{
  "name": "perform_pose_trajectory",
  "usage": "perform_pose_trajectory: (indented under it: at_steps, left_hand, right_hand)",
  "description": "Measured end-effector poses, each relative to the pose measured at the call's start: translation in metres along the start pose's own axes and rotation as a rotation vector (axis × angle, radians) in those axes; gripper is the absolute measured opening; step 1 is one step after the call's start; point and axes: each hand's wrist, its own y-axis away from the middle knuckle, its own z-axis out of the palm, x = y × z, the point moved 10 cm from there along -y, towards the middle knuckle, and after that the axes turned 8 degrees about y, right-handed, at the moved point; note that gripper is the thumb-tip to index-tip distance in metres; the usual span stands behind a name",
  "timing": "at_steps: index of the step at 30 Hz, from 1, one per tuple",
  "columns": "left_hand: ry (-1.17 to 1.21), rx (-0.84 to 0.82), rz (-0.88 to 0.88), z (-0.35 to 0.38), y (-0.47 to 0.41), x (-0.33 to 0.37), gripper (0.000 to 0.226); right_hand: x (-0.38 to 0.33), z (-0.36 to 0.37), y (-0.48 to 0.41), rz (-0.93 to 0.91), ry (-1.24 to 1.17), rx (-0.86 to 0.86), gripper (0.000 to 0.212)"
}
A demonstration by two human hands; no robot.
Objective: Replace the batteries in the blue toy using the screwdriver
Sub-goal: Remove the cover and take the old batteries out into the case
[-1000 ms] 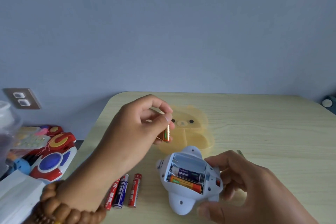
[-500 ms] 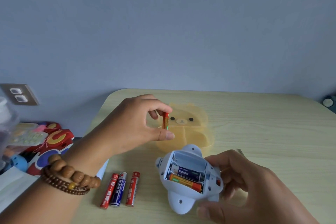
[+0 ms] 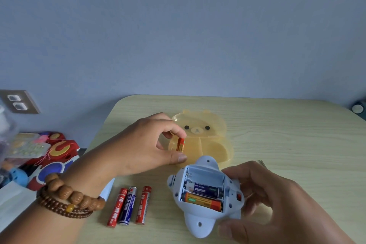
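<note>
Three spare batteries (image 3: 128,206) lie left of the blue toy (image 3: 204,194). Behind it, the left hand (image 3: 142,144) pinches one battery (image 3: 180,144) upright between forefinger and thumb, over the bear-shaped box (image 3: 210,138). Toy sits just in front of that box, cover off, rear slot empty (two cells seated). The right hand (image 3: 277,204) is curled round its right side. Suggest: match polarity, spring end first. Versus 0.5 s earlier: battery slightly lower, toy unmoved.
</note>
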Motion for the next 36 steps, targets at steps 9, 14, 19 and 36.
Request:
perform_pose_trajectory:
  at_steps: [9,14,19,36]
  left_hand:
    - [-0.030,0.010,0.028,-0.003,0.009,0.006,0.054]
    - [0.029,-0.053,-0.077,0.000,0.047,0.004,0.065]
    - [0.139,-0.050,-0.030,0.042,0.065,-0.020,0.037]
    - [0.049,0.045,0.168,0.032,0.063,0.044,0.088]
  right_hand:
    - [-0.003,-0.001,-0.001,-0.017,-0.012,0.003,0.064]
    - [-0.007,-0.006,-0.001,-0.041,-0.009,0.014,0.065]
    - [-0.007,-0.009,-0.002,-0.029,-0.006,0.027,0.068]
    - [-0.039,-0.002,-0.007,0.170,0.233,0.221,0.056]
